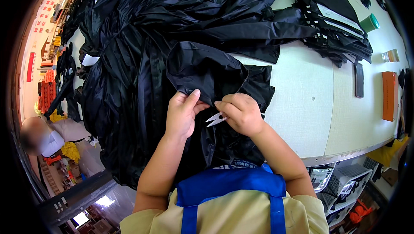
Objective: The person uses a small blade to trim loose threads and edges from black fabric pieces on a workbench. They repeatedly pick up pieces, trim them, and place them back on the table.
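A black garment (202, 57) of smooth, thin fabric is raised in front of me, its edge bunched into a loop. My left hand (180, 114) is closed on the lower edge, thumb on top and fingers beneath. Close by on the right, my right hand (242, 113) pinches the same edge between thumb and forefinger. It also grips a pair of thread snips (214, 119), whose pale blades point left, away from the cloth edge. The snips' handle end is hidden in the palm.
A large heap of black garments (125, 61) covers the table's left and far side. At the far right stand a stack of black pieces (332, 22), a green cylinder (369, 23), a dark flat bar (359, 80) and an orange box (389, 96). White baskets (351, 178) sit below the table edge. Another person (51, 143) is at far left.
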`<state>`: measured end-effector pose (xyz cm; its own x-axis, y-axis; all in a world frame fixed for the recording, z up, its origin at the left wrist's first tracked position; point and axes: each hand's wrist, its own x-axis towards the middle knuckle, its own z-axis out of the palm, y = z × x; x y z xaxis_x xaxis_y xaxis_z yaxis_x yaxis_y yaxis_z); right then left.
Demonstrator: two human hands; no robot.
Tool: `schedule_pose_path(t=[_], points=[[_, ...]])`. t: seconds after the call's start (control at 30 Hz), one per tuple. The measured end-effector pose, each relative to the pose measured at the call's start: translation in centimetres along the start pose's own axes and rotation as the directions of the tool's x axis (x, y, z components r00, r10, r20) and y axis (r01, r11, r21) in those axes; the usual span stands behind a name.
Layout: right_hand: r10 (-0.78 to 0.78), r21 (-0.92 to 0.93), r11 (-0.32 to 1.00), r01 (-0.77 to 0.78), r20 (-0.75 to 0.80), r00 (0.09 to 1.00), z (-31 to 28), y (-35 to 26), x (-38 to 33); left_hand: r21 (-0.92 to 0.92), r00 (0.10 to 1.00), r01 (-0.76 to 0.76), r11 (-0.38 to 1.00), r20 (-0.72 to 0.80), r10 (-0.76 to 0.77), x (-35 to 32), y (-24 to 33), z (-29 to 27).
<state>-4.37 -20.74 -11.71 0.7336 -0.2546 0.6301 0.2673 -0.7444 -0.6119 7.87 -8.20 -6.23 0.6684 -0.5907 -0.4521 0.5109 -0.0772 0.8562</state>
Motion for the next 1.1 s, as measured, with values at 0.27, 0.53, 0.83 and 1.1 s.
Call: schedule_pose_path(t=[0.27, 0.53, 0.83, 1.1], points=[[0.650, 0.366, 0.684, -0.631, 0.086, 0.755, -1.2, -1.9, 1.6, -0.005, 0.994, 0.006, 1.000, 0.108, -0.006, -0.4, -0.5, -0.6], [0.798, 0.588, 0.397, -0.705, 0.159, 0.582, 1.0, -1.2, 1.6, -0.113, 0.994, 0.012, 0.993, 0.107, 0.000, -0.9, -0.1, -0.3], [0.717, 0.720, 0.238, -0.651, 0.322, 0.618, -0.6, -2.6, -0.4, -0.190, 0.993, 0.011, 0.982, 0.117, 0.011, -1.4, -0.6, -0.7], [0.591, 0.270, 0.735, -0.622, 0.194, 0.783, -2.7, -1.5, 1.2, -0.198, 0.989, 0.007, 0.980, 0.146, 0.023, -1.5, -0.4, -1.2]])
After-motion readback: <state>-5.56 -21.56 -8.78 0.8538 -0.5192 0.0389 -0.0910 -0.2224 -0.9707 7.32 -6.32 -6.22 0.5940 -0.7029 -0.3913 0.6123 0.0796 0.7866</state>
